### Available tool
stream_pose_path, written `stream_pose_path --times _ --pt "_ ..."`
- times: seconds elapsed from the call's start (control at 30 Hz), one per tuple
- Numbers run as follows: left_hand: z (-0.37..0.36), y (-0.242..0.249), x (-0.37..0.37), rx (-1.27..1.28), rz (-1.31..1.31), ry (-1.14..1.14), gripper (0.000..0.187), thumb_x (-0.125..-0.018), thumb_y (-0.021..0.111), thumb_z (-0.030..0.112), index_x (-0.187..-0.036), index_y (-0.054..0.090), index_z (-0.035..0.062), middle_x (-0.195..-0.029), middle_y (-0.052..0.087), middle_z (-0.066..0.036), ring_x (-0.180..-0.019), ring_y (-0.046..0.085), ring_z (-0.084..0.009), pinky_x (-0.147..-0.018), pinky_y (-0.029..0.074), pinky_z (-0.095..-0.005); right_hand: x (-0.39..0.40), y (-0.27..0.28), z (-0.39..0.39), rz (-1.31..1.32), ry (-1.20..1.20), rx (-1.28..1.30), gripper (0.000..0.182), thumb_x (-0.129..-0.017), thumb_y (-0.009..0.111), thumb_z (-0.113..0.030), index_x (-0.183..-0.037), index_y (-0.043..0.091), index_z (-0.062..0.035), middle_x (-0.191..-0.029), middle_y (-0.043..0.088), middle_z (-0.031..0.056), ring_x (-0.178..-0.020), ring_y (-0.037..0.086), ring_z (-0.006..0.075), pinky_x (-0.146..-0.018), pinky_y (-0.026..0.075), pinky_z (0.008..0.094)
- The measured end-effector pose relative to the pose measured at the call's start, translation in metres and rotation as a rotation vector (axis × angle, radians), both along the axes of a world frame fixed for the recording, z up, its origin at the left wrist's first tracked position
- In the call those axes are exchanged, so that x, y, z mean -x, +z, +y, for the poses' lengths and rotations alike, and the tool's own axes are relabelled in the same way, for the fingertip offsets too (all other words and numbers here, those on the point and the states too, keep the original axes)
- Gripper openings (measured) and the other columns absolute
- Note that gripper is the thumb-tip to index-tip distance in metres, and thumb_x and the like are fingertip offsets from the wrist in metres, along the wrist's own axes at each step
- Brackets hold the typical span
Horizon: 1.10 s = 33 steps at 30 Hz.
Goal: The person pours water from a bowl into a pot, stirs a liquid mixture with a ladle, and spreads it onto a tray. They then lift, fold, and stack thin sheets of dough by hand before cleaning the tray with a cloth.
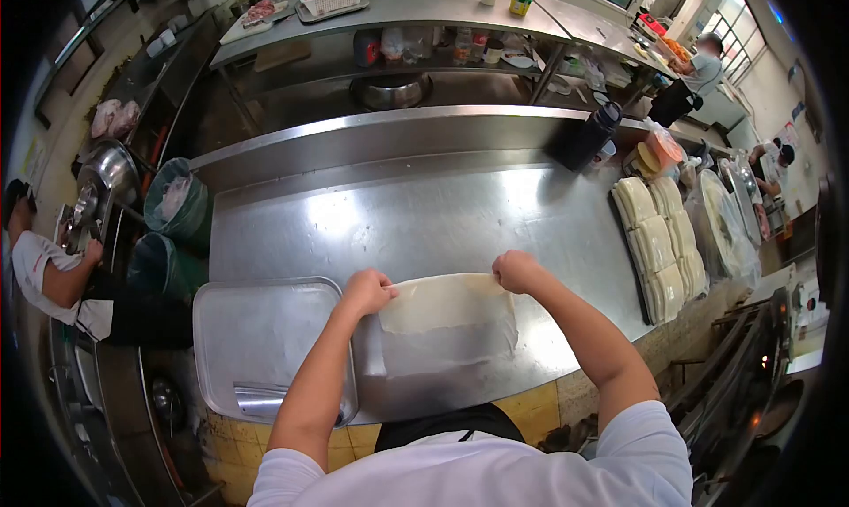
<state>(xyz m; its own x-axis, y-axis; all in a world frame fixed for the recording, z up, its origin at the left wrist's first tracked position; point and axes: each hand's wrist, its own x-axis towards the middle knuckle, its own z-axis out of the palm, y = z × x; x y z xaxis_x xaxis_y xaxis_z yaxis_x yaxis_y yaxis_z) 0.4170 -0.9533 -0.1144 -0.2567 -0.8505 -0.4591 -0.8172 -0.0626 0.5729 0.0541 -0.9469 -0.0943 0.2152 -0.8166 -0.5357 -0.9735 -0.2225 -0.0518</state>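
A thin, cream-coloured, dough-like sheet (447, 303) is stretched between my two hands over the steel table. Its upper band is more opaque, while the lower part looks translucent and lies toward my body. My left hand (370, 292) pinches the sheet's far left corner, fingers closed. At the far right corner, my right hand (517, 272) grips it the same way. Left of the sheet rests a large metal tray (265, 330), partly covered by my left forearm. A shiny metallic piece (261, 399) lies in the tray's near end.
On the steel table (398, 206), a dark tray at right bears several pale wrapped stacks (656, 244). A dark bottle (594, 135) stands at the back right near plastic tubs (656, 155). Lined bins (172, 202) and a person (62, 277) are to the left. Others work at far right.
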Motion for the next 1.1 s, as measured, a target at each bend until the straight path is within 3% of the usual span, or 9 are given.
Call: stream_pose_path --times 0.33,0.43,0.67,0.83,0.93,1.1 --pt "0.071 0.058 -0.008 0.2 0.113 0.121 0.025 -0.087 0.081 0.023 -0.101 0.081 0.003 -0.088 0.077 -0.017 -0.08 0.074 -0.025 -0.076 0.056 -0.0366 0.026 0.037 0.071 -0.288 -0.129 0.296 0.015 -0.085 0.066 -0.014 -0.088 0.08 -0.0073 -0.088 0.074 0.0205 -0.086 0.072 0.0404 -0.08 0.058 0.0496" --pt "0.095 0.057 -0.013 0.268 0.174 0.157 0.019 -0.088 0.079 0.021 -0.101 0.081 0.008 -0.086 0.076 -0.016 -0.079 0.073 -0.0293 -0.076 0.056 -0.0392 0.027 0.049 0.094 -0.353 -0.144 0.357 0.015 -0.085 0.066 -0.013 -0.087 0.079 -0.0064 -0.085 0.073 0.021 -0.083 0.071 0.0411 -0.079 0.058 0.0499" --pt "0.161 0.071 -0.014 0.31 0.206 0.193 0.016 -0.09 0.077 0.018 -0.102 0.081 0.0091 -0.088 0.076 -0.017 -0.079 0.073 -0.03 -0.073 0.055 -0.0373 0.027 0.06 0.162 -0.373 -0.211 0.446 0.014 -0.084 0.067 -0.014 -0.084 0.079 -0.007 -0.08 0.072 0.0217 -0.079 0.071 0.0407 -0.074 0.057 0.0507" --pt "0.223 0.025 -0.02 0.443 0.225 0.099 0.015 -0.087 0.077 0.011 -0.101 0.08 0.0073 -0.096 0.077 -0.017 -0.087 0.073 -0.0308 -0.078 0.057 -0.0381 0.029 0.017 0.232 -0.367 -0.185 0.388 0.017 -0.085 0.064 -0.014 -0.09 0.079 -0.0077 -0.084 0.073 0.0221 -0.081 0.071 0.0413 -0.074 0.057 0.052" --pt "0.249 0.008 -0.024 0.329 0.117 0.041 0.017 -0.086 0.078 0.012 -0.102 0.08 0.0067 -0.102 0.076 -0.017 -0.095 0.072 -0.0326 -0.084 0.057 -0.0402 0.025 -0.004 0.261 -0.324 -0.172 0.316 0.02 -0.086 0.063 -0.016 -0.095 0.078 -0.0069 -0.086 0.074 0.0214 -0.083 0.072 0.0416 -0.076 0.057 0.0525" --pt "0.251 0.013 -0.026 0.364 0.164 0.267 0.021 -0.084 0.08 0.012 -0.104 0.079 0.0057 -0.105 0.075 -0.017 -0.1 0.071 -0.0344 -0.087 0.057 -0.0415 -0.013 0.011 0.234 -0.388 -0.324 0.299 0.028 -0.091 0.065 -0.024 -0.11 0.078 -0.0082 -0.105 0.075 0.0211 -0.099 0.071 0.0397 -0.088 0.056 0.0499"
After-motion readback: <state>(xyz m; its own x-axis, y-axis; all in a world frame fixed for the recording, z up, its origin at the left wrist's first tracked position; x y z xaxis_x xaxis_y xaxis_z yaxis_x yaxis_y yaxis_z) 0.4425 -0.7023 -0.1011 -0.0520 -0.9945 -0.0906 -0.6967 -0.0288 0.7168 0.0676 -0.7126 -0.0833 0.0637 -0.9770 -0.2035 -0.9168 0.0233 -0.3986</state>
